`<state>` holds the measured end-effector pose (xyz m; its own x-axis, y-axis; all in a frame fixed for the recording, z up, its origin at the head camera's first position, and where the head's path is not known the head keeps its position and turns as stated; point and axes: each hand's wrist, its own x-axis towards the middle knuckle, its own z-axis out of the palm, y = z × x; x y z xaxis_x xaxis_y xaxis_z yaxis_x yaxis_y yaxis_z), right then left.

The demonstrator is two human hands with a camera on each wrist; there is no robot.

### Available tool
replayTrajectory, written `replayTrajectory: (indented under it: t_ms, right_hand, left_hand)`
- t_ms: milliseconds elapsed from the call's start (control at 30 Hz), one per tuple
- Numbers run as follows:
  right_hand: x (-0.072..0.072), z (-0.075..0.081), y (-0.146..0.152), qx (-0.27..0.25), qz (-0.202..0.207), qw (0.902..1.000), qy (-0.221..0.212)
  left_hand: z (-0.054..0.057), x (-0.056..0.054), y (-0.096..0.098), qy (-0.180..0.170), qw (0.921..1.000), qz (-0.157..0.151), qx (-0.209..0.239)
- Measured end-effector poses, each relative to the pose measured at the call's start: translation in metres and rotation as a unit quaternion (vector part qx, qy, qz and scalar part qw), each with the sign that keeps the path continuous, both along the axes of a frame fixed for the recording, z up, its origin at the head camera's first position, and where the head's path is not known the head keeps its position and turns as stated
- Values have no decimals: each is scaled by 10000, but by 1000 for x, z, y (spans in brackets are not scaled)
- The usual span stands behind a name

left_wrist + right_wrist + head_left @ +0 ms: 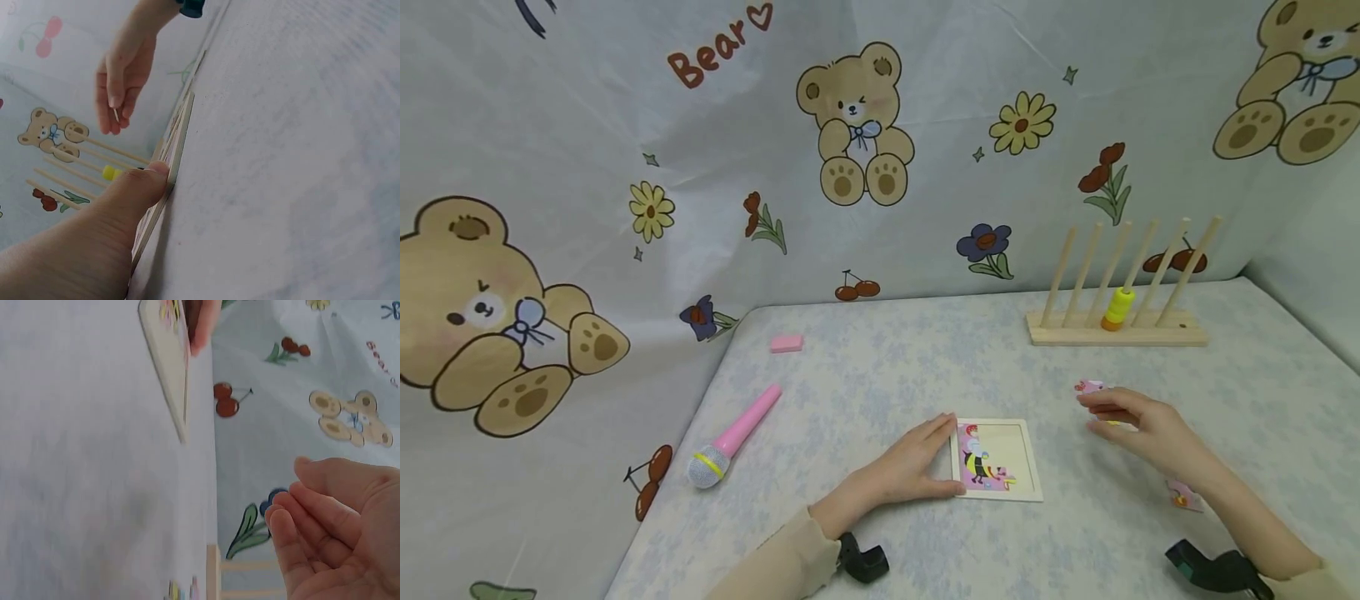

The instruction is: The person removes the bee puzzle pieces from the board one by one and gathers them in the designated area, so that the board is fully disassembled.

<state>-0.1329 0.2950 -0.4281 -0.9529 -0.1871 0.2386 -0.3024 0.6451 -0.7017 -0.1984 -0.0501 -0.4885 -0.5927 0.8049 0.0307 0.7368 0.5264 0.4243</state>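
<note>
Puzzle tray: shallow square pale wooden frame (pixel 1011 450), flat on the mottled white-and-blue tabletop (pixel 857 367), between the hands. Pink picture pieces with a black-and-yellow bee (pixel 976 462) cover its left side and part of the bottom; upper right is bare board.

Left hand: (pixel 910 467) grips the tray's left side, thumb at the lower corner, fingertips at the upper.

Right hand: (pixel 1138 425) above the table, right of the tray; fingers loosely bent, thumb apart from them, nothing seen held in the right wrist view.

Loose pieces: small pink printed piece (pixel 1088 386) just beyond the right fingertips; another pink piece (pixel 1184 495) beside the right forearm, partly covered. Yellow patch (pixel 1116 423) shows through the gap at the right thumb; too little visible to identify.

Peg rack: pale wooden base with six slanting rods (pixel 1060 336), far right; yellow and orange beads (pixel 1119 307) on one rod.

Left side: pink toy microphone with silver head (pixel 747 423); small pink block (pixel 786 343) farther back.
</note>
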Motion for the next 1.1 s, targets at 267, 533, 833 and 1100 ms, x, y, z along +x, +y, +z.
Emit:
replayTrajectory:
  t_ms: [267,533,833,1100]
  right_hand:
    - [-2,-5,-62,-465,1004,9933,-342]
    - [1,-27,-84,-283,1373,9896,-315]
    - [4,-48,-92,150,1130,9917,597]
    - [2,-51,-96,236,1286,9874,891]
  left_hand:
    - [-3,-1,2,-87,9999,-97,94]
    - [-3,-1,5,-18,9999,-104,3]
    - [1,1,2,-62,9999,-91,16]
    - [3,1,-1,-79,10000,-14,31]
